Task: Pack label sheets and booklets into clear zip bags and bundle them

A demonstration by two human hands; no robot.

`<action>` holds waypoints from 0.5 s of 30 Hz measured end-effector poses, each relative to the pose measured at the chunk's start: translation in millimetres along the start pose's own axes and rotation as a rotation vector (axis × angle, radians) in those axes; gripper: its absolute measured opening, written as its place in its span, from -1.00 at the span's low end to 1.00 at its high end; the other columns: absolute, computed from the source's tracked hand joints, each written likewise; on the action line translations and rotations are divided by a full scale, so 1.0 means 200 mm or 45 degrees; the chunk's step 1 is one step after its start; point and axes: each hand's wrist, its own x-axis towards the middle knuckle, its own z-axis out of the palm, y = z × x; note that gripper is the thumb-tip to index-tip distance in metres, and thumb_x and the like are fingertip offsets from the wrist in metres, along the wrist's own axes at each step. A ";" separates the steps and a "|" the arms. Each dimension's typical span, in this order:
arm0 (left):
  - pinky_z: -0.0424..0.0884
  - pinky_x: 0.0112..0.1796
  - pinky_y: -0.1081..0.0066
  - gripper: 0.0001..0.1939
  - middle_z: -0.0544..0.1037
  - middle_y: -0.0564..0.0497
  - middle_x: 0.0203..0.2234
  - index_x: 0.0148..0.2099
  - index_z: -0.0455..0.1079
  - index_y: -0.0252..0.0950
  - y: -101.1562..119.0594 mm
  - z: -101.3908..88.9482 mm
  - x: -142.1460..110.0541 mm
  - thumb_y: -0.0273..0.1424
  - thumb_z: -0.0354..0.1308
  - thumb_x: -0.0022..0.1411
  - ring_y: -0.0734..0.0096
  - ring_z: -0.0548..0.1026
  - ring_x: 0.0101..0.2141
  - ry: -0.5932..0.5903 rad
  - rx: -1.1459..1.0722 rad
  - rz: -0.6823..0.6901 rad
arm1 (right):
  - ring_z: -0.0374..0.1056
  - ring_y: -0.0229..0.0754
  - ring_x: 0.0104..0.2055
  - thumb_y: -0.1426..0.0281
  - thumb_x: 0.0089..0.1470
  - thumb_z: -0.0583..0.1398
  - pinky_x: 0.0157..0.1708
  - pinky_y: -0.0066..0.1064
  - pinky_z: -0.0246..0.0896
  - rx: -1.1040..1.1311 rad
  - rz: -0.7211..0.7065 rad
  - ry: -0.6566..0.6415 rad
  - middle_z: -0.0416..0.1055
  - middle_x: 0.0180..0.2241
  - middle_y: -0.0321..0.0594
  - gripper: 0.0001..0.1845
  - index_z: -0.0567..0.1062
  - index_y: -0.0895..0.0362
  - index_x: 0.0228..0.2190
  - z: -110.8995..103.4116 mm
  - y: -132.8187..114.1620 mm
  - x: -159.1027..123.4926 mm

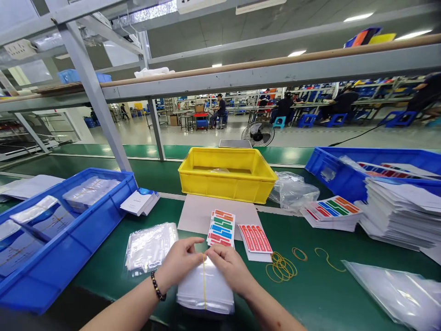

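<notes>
A stack of clear plastic bags (206,289) lies at the table's front edge with a yellow rubber band (204,282) running lengthwise over it. My left hand (181,263) grips the far left corner of this stack, thumb beside the band and index finger reaching over the top. From the right, my right hand (228,263) closes on the far end, its fingertips pinched at the band. The far edge of the stack is hidden behind my fingers. Just beyond lie coloured label sheets (222,226) and red label sheets (255,239). Loose rubber bands (281,267) are to the right.
A yellow bin (223,184) stands ahead, between a blue bin (69,239) at left and another blue bin (324,172) at right. More plastic bags (148,248) lie left. Tall paper stacks (396,214) and a plastic packet (396,294) are right. A shelf beam (241,78) crosses above.
</notes>
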 end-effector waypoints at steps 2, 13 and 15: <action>0.22 -0.48 0.41 -0.63 0.33 0.10 -0.65 -0.14 0.48 -0.35 0.04 -0.05 0.04 -0.36 0.13 -0.04 0.35 0.32 -0.55 -0.111 0.041 0.001 | 0.27 -0.17 -0.45 0.27 0.02 0.03 -0.41 -0.39 0.13 -0.002 0.021 0.022 0.37 -0.57 -0.25 -0.67 0.45 0.18 -0.60 0.00 0.01 0.01; 0.21 -0.20 -0.02 -0.37 0.49 -0.40 -0.17 0.24 -0.03 -0.36 0.06 0.20 -0.13 -0.36 0.01 0.14 -0.13 0.45 -0.25 -0.015 1.027 0.734 | 0.37 0.13 -0.12 -0.32 -0.29 -0.05 -0.08 -0.12 0.24 0.259 0.133 0.138 0.45 -0.15 -0.01 -0.13 0.44 0.07 -0.19 -0.02 0.32 0.10; 0.25 -0.39 0.16 -0.42 0.52 -0.39 -0.27 0.27 -0.18 -0.38 -0.03 0.28 -0.08 -0.38 -0.16 0.23 -0.04 0.48 -0.37 0.041 1.201 0.789 | 0.40 0.24 -0.17 -0.40 -0.41 -0.21 -0.12 0.00 0.25 0.267 0.207 0.076 0.48 -0.26 0.07 0.06 0.43 0.09 -0.16 -0.01 0.42 0.17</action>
